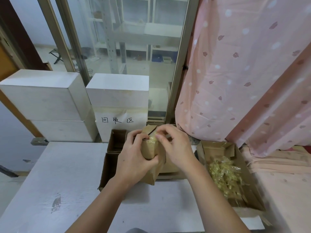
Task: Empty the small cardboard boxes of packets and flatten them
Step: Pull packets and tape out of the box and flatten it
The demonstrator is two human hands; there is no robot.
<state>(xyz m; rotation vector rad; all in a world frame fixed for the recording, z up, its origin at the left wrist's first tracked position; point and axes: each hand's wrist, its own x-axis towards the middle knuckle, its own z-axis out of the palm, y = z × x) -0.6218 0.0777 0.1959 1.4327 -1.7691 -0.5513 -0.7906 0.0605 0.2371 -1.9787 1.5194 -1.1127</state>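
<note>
Both hands are working at a small cardboard box (149,148) held above a white table (50,174). Left hand (134,157) is grasping the box's side, fingers curled round it. Right hand (175,143) is pinching clear tape (152,137) at the box's top. To the right, an open cardboard tray (202,148) is holding yellowish packets (223,175).

Soft, even daylight; warped edges

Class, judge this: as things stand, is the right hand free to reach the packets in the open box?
Probably not yet: the right hand is picking at tape on the small box; the packets lie uncovered beside it.
</note>
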